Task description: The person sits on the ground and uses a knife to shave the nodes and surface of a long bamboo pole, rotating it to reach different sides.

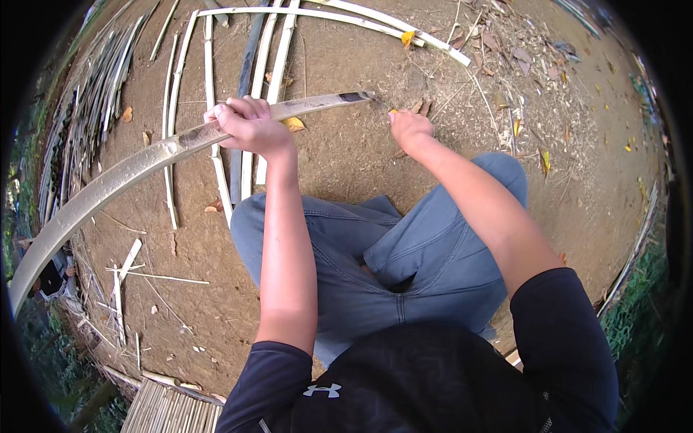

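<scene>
My left hand (254, 128) is wrapped round a long split bamboo strip (119, 179). The strip runs from the lower left rim, bowed by the lens, up to a dark-stained end in front of me. Just right of that end, my right hand (413, 133) is closed and apart from the strip. A small orange-yellow bit shows at its fingers, but what they hold, if anything, I cannot make out. Beneath the left hand, several pale bamboo strips (209, 79) and a dark grey one (250, 65) lie on the ground.
I sit on bare soil (346, 144) with my legs folded. A pile of thin bamboo strips (90, 108) lies at the far left. More pale strips (390, 27) cross the far side. Dry leaves and shavings (520, 79) litter the right. A slatted bamboo mat (170, 410) is at lower left.
</scene>
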Tool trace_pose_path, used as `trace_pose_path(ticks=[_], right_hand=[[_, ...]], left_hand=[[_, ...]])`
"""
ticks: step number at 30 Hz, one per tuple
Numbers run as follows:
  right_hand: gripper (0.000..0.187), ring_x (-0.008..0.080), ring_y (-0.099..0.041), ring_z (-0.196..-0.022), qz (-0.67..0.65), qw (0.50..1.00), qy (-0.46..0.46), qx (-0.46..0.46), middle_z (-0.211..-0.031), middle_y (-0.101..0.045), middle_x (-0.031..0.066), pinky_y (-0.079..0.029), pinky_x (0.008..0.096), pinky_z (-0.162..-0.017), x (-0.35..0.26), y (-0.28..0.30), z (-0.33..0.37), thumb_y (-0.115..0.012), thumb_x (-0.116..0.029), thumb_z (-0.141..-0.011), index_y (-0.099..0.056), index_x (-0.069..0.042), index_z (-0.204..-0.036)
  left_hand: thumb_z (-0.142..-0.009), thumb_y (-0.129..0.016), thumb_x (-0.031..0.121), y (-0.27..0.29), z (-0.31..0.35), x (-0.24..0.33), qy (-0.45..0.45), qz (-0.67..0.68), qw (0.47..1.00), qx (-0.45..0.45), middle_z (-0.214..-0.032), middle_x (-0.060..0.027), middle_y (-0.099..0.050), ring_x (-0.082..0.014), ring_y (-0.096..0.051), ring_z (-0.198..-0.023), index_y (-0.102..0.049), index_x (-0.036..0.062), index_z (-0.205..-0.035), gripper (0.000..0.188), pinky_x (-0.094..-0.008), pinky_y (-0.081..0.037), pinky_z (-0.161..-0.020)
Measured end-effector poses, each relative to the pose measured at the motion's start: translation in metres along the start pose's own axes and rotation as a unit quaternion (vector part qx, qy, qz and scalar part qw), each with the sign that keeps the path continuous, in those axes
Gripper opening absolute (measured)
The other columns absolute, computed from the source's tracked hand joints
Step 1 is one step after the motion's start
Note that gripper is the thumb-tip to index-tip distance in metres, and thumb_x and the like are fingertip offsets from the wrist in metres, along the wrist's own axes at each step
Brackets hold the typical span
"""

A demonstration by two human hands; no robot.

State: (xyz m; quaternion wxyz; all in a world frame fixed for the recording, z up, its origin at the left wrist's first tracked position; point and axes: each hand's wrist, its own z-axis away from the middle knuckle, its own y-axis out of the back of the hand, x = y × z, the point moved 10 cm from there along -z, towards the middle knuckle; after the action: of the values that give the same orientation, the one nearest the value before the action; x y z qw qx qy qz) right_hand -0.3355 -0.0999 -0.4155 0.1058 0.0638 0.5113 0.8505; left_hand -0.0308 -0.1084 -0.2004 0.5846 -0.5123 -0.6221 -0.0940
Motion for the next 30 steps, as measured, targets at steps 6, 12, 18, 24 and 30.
trace_pose_path(ticks=[6, 12, 18, 24, 30], right_hand=[[0.051, 0.0303, -0.066, -0.11, -0.072, 0.997, -0.003, -0.029, -0.117, -0.068, 0.0147, -0.052, 0.0415, -0.091, -0.004, 0.019, 0.009, -0.036, -0.041, -0.104, -0.07, -0.004, -0.11], [0.054, 0.0356, -0.053, -0.127, -0.164, 0.982, -0.04, -0.087, -0.135, -0.056, 0.0206, -0.042, 0.0463, -0.105, 0.019, -0.002, -0.005, -0.031, -0.04, -0.104, -0.06, 0.0, -0.126], [0.055, 0.0347, -0.052, -0.128, -0.168, 0.981, -0.038, -0.093, -0.132, -0.056, 0.0246, -0.04, 0.0466, -0.107, -0.003, -0.004, 0.011, -0.028, -0.039, -0.105, -0.06, 0.001, -0.125], [0.055, 0.0219, -0.058, -0.069, -0.249, 0.958, 0.002, -0.144, -0.077, -0.059, 0.0127, -0.045, 0.0397, -0.062, 0.021, -0.034, -0.035, -0.028, -0.047, -0.103, -0.06, -0.003, -0.094], [0.052, 0.0133, -0.037, -0.047, -0.343, 0.918, -0.045, -0.194, -0.061, -0.044, 0.0002, -0.028, 0.0333, -0.043, 0.016, -0.038, -0.027, -0.031, -0.052, -0.101, -0.05, -0.01, -0.078]], left_hand=[[-0.097, -0.035, 0.022, 0.0, 0.001, 0.002, 0.005, -0.003, 1.0, 0.002, -0.054, 0.0032, -0.025, -0.0094, -0.025, -0.049, -0.024, 0.0158, -0.075, 0.026, -0.027, -0.025, -0.047], [-0.1, -0.034, 0.026, -0.005, 0.002, 0.003, -0.005, 0.001, 1.0, -0.018, -0.057, 0.003, -0.025, -0.0089, -0.027, -0.048, -0.024, 0.017, -0.081, 0.023, -0.026, -0.026, -0.046], [-0.1, -0.039, 0.015, 0.001, 0.0, 0.002, -0.034, 0.078, 0.996, -0.008, -0.056, 0.0037, -0.031, -0.0055, -0.026, -0.044, -0.028, 0.0137, -0.082, 0.021, -0.0233, -0.02, -0.039], [-0.099, -0.037, 0.013, -0.004, -0.003, 0.002, -0.07, 0.1, 0.992, -0.032, -0.053, 0.0032, -0.03, -0.0049, -0.026, -0.042, -0.028, 0.0128, -0.08, 0.021, -0.0232, -0.02, -0.036], [-0.099, -0.036, 0.013, 0.004, -0.007, 0.001, -0.072, 0.099, 0.992, -0.025, -0.053, 0.0035, -0.031, -0.0047, -0.026, -0.042, -0.029, 0.0127, -0.08, 0.02, -0.0235, -0.019, -0.037]])
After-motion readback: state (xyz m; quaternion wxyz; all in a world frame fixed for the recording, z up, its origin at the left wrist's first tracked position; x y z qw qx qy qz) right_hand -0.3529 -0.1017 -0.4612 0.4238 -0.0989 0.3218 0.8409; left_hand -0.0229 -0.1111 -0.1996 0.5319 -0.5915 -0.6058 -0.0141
